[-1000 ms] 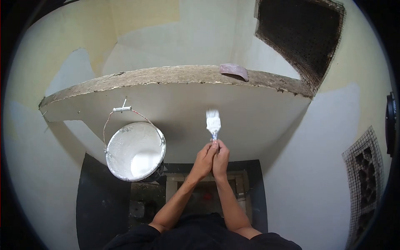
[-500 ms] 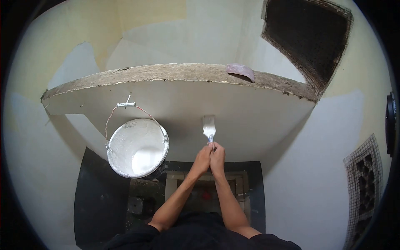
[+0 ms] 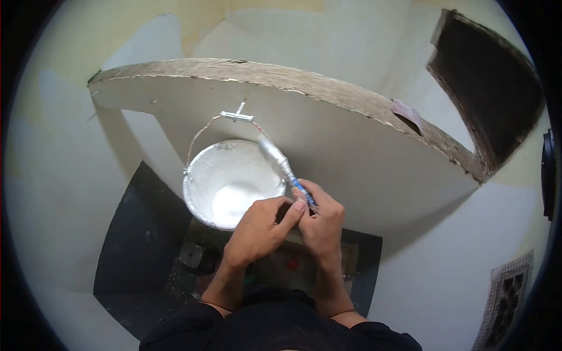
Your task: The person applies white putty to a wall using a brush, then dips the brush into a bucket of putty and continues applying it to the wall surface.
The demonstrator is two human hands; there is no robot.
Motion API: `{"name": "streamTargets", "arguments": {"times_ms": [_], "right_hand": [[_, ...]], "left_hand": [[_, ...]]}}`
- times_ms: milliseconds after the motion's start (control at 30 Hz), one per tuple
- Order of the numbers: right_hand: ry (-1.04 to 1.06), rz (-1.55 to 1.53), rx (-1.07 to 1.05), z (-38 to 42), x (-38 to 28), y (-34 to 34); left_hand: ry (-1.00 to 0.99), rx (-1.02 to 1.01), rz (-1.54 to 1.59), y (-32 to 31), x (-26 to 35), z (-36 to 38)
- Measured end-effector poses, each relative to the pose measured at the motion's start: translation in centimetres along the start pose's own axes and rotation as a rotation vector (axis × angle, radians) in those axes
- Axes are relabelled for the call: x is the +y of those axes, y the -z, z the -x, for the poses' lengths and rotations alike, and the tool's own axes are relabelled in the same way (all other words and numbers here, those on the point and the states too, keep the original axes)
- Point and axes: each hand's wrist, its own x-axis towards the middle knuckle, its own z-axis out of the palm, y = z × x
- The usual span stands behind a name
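My right hand point(image 3: 324, 219) is closed around the blue handle of a paintbrush point(image 3: 294, 184), which tilts up to the left. Its white-coated bristles are over the right rim of a paint bucket point(image 3: 190, 200). White paint point(image 3: 234, 205) lies at the bottom of the bucket. Curled below the brush, my left hand point(image 3: 257, 229) has its thumb against my right fingers. What its fingertips hold, if anything, is hidden. The bucket hangs from its wire handle point(image 3: 237, 116) on a peg in a whitish wall panel point(image 3: 363, 169).
Along the panel's top runs a rough ledge point(image 3: 328, 93), with a curved purplish-grey piece point(image 3: 408, 116) lying on it. A dark mesh-edged opening point(image 3: 489, 82) is at upper right. A second mesh-covered vent point(image 3: 503, 298) sits low on the right wall. Dark panelling point(image 3: 140, 251) is lower left.
The brush has moved from the panel to the bucket's rim and now tilts left. My left hand has shifted lower on the left, apart from its earlier grip. The view has turned left.
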Motion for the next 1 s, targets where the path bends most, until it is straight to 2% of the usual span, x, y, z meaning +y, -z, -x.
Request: {"name": "streamTargets", "arguments": {"times_ms": [33,133,267,367,633,1000], "right_hand": [[-0.081,0.003,-0.093,-0.4,-0.7,-1.1],[0.005,0.230,-0.335,-1.5,-0.1,-5.1],[-0.082,0.396,-0.599,-2.9,1.0,-10.3],[-0.079,0.501,-0.718,-3.0,2.0,-13.0],[-0.094,0.600,-0.807,-2.1,4.5,-16.4],[-0.142,0.718,-0.956,-2.2,4.5,-17.0]], "left_hand": [[0.039,0.010,-0.075,1.3,-0.8,0.1],[0.074,0.063,-0.159,4.1,-3.1,0.0],[0.126,0.066,-0.309,7.4,-6.2,-0.5],[0.117,0.050,-0.378,9.1,-7.8,-1.0],[0.088,-0.022,-0.429,11.2,-9.9,-2.8],[0.110,-0.116,-0.445,11.6,-11.0,-3.3]]}}
